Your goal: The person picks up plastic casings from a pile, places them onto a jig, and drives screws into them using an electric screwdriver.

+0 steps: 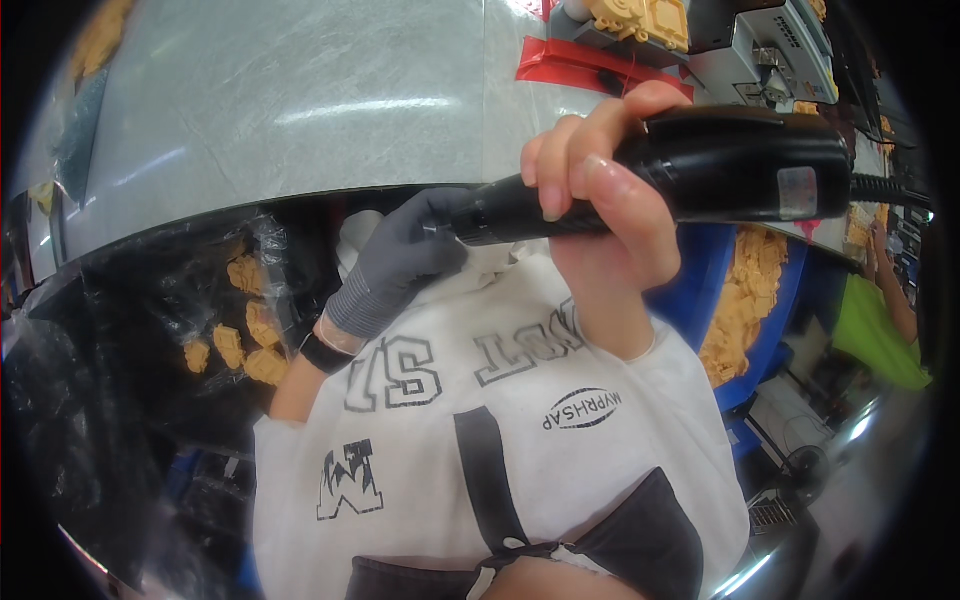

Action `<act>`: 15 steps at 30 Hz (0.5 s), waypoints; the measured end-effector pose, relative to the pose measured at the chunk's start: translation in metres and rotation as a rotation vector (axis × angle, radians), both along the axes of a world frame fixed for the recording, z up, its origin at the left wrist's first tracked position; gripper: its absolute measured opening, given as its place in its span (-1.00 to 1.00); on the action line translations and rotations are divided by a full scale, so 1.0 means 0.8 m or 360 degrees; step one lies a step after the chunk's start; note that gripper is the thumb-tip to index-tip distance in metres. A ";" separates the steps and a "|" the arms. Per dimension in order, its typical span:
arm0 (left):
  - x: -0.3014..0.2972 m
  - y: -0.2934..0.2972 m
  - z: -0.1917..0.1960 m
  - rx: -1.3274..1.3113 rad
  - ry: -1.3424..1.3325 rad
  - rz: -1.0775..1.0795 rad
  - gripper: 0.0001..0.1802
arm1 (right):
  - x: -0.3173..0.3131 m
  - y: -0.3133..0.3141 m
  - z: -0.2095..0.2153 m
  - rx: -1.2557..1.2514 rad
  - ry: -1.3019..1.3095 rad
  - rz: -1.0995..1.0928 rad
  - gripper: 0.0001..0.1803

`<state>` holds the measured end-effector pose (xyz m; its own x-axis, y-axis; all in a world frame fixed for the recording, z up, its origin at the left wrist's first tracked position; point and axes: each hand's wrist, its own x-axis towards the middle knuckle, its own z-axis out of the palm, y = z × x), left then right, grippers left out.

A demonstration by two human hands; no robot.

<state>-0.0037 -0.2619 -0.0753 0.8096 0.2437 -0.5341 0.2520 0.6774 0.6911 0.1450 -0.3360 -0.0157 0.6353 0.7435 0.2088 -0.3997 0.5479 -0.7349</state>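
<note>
My right hand (610, 190) is bare and wrapped round a black corded hand tool (740, 165) with a thick cylindrical body and a narrower front end. The tool lies crosswise over my chest, its narrow end pointing left and its cord (890, 190) leaving at the right. At that narrow end is my left hand (405, 250), in a grey glove, its fingers curled in close to the tip. What those fingers hold, if anything, is too small and partly hidden by the tool.
A grey tabletop (300, 110) curves ahead, with red tape (570, 65) and tan moulded parts (655, 22) on its far right. Similar parts (260, 325) lie in black plastic (120, 430) at left. A blue crate (690, 285) holds tan pieces at right; a person in green (880, 330) is beyond.
</note>
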 end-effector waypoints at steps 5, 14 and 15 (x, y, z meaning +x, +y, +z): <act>-0.008 0.002 0.000 -0.0395 -0.0250 0.0149 -0.60 | 0.003 -0.006 0.002 -0.0050 -0.0006 0.0043 -0.54; 0.000 -0.002 0.038 0.0751 0.0022 0.0131 -0.81 | 0.026 -0.010 0.034 0.0083 -0.0039 0.0066 -0.53; 0.003 0.001 0.039 0.0856 -0.0049 0.0116 -0.84 | 0.028 -0.010 0.037 0.0082 -0.0044 0.0070 -0.53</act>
<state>-0.0014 -0.2615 -0.0440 0.7935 0.5324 -0.2948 0.1918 0.2409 0.9514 0.1672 -0.3441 0.0139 0.5958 0.7583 0.2646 -0.4039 0.5677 -0.7174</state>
